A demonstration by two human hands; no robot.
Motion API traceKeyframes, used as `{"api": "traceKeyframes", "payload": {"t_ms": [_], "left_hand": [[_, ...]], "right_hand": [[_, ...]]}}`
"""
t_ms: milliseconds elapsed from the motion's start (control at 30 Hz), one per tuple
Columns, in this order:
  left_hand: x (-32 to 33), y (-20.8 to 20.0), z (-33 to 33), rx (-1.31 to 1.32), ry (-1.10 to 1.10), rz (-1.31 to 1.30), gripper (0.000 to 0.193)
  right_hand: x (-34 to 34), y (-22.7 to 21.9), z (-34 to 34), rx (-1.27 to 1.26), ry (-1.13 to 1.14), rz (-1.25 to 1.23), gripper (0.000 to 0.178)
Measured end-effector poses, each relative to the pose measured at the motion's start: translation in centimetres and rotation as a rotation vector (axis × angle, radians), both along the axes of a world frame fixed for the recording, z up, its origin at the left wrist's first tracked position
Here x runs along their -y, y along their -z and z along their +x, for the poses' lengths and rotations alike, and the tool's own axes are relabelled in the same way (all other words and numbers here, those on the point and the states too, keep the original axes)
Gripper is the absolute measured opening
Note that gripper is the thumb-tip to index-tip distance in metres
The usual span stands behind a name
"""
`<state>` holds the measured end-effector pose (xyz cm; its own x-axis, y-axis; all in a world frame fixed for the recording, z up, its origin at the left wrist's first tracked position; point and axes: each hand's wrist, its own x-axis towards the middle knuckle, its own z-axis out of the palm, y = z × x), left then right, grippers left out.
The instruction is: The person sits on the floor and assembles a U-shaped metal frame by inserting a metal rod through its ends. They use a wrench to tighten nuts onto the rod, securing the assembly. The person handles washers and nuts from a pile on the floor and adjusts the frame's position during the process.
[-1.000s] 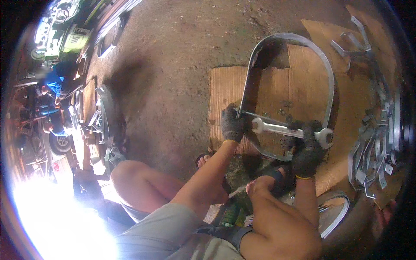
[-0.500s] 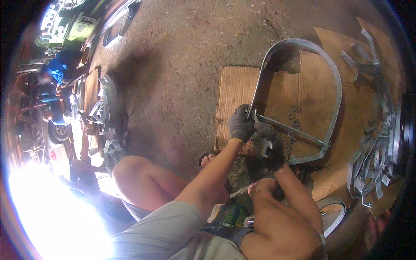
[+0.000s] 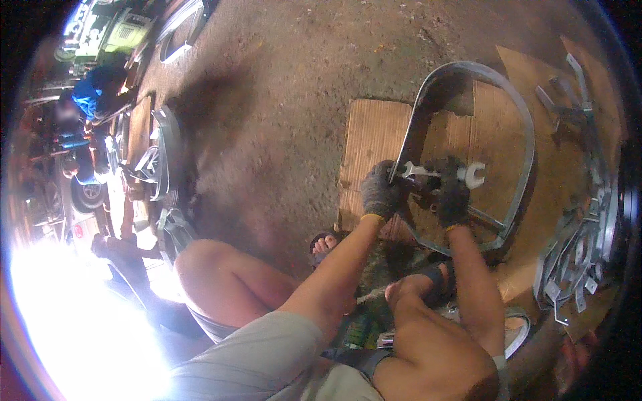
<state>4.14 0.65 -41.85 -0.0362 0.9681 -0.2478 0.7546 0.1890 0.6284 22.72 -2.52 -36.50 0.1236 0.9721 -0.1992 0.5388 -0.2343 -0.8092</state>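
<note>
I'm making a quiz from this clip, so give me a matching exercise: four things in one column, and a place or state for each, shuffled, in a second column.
Things:
1. spanner
2. metal band
3. cardboard
4. bracket pile

Places or states:
A. heaped at the right edge
B. flat on the dirt floor
C. gripped by both gloved hands
D. curved hoop lying on the cardboard

Pairs: 1-C, 2-D, 3-B, 4-A. The left hand and right hand both close on the spanner.

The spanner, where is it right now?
In the head view, the spanner sits right of centre, held across the curved metal band over the cardboard sheet. The left hand and right hand grip around it.
</note>
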Motion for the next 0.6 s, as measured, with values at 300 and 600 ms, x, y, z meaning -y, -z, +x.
{"api": "traceKeyframes", "payload": {"t_ms": [300, 600], "left_hand": [[0.2, 1.5, -0.6, 0.094, -0.021, -0.013, 0.046], [0.4, 1.1, 0.3, -0.007, 0.010, 0.009, 0.046]], "right_hand": [[8.1, 9.3, -4.4, -1.017, 0.028, 0.038, 0.043], [-2.4, 4.4, -1.4, -0.992, 0.341, -0.339, 0.041]]}}
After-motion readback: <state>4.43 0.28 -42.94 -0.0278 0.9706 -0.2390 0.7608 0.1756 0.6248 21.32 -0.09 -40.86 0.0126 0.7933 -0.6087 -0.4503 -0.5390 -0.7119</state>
